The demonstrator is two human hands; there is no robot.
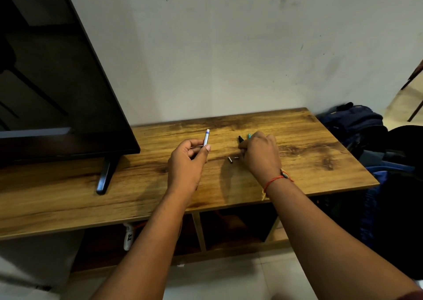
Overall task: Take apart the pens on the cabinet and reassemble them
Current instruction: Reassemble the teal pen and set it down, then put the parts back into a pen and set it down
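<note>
Gripping pens [206, 137] well inside cabinet [304, 176] edges

The only marking that can be read is a dark number, seemingly 32 (turned sideways, and the first digit is uncertain). It is printed on a white object [128, 236] in the open compartment under the top of the cabinet [68, 208]. The blue band on the pen [206, 137] is too small to read.

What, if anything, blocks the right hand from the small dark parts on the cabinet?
Probably nothing, so yes: the small dark parts lie bare beside the right hand, which holds pens.
</note>
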